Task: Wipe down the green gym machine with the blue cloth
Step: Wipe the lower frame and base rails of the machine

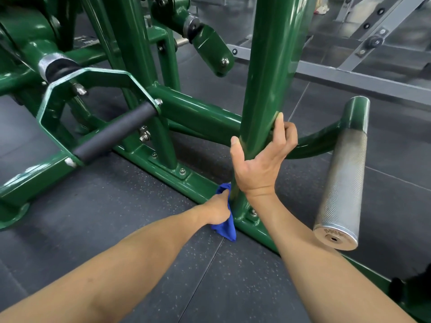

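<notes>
The green gym machine [200, 113] fills the upper left, with a thick upright post [268, 66] rising from its low base rail [193, 183]. My left hand [217, 209] grips the blue cloth [225, 227] and presses it against the foot of that post, where post and rail meet. Part of the cloth hangs down to the floor and a bit bunches above my fingers. My right hand [261, 157] holds the post higher up, thumb on the left side and fingers curled around the right.
A knurled silver weight sleeve [340, 180] juts toward me on the right of the post. A black foam handle [114, 134] sticks out at left. Grey frame bars [349, 78] of another machine cross the back right. Dark speckled rubber floor [140, 229] lies below.
</notes>
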`<state>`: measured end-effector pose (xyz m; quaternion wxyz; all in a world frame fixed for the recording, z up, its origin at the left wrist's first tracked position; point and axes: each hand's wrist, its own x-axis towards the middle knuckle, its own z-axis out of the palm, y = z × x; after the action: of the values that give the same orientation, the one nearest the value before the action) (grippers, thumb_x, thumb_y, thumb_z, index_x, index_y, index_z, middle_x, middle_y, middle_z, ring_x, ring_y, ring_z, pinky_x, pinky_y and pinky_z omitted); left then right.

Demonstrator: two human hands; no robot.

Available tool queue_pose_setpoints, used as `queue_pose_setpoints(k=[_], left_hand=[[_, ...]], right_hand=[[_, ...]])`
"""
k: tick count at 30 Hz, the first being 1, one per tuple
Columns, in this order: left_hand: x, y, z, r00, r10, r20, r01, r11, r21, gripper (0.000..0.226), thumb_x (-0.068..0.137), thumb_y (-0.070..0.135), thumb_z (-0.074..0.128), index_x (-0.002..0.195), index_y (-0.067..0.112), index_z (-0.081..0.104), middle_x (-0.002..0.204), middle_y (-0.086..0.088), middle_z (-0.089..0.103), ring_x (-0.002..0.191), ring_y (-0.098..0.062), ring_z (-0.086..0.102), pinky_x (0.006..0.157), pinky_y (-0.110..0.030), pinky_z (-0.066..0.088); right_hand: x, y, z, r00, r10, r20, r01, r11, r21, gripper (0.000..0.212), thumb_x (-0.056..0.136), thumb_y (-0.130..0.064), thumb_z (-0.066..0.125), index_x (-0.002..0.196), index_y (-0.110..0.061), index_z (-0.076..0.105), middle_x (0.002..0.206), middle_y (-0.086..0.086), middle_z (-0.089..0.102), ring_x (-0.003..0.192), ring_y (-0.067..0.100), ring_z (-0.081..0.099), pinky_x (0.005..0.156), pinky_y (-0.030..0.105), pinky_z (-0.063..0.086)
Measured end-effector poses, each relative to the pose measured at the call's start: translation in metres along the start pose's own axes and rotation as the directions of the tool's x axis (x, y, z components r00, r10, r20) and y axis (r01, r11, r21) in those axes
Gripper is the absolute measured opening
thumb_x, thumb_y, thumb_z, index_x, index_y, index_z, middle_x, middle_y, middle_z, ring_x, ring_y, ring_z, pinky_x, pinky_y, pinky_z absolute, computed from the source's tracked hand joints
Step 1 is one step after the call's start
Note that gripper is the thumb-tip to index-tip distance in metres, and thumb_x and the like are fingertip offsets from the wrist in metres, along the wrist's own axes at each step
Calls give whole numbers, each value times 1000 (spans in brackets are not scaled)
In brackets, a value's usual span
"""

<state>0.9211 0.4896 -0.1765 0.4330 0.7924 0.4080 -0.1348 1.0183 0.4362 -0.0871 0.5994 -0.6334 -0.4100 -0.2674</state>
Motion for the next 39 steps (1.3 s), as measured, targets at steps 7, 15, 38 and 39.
queue_pose_setpoints(k=[7, 15, 38, 39], left_hand=[[16, 6, -2, 999, -23, -40, 33, 960, 277, 45, 93, 10, 39, 134, 27, 39, 136, -16, 34, 119, -40, 47, 107, -49, 45], [24, 3, -10, 1000, 15, 23, -22, 937, 349, 29, 91, 8, 37, 101, 35, 39, 129, -15, 40, 123, -38, 45, 108, -53, 43], [0, -44, 5, 951, 269, -149, -226, 940, 254, 16, 96, 13, 57, 96, 21, 43, 99, -6, 46, 91, -29, 56, 87, -38, 50], [-1, -45, 4, 949, 281, -144, -235, 933, 274, 15, 97, 14, 57, 96, 21, 43, 98, -6, 46, 90, -29, 56, 85, -37, 49]], right_hand=[[2, 3, 1, 1000, -9, -21, 10, 1000, 19, 87, 81, -38, 78, 147, -3, 33, 132, 22, 34, 124, 20, 37, 106, 52, 40], [3, 3, 1, 1000, 6, -14, -6, 1000, 29, 88, 81, -40, 78, 147, -4, 33, 131, 20, 34, 125, 14, 35, 109, 46, 39], [3, -3, -4, 999, 46, -4, -46, 999, 7, 90, 83, -38, 77, 146, 10, 34, 133, 20, 32, 130, 7, 31, 114, 36, 31], [3, -4, -4, 999, 47, 0, -47, 999, 7, 91, 83, -38, 77, 147, 10, 34, 133, 20, 32, 131, 6, 31, 114, 35, 30]])
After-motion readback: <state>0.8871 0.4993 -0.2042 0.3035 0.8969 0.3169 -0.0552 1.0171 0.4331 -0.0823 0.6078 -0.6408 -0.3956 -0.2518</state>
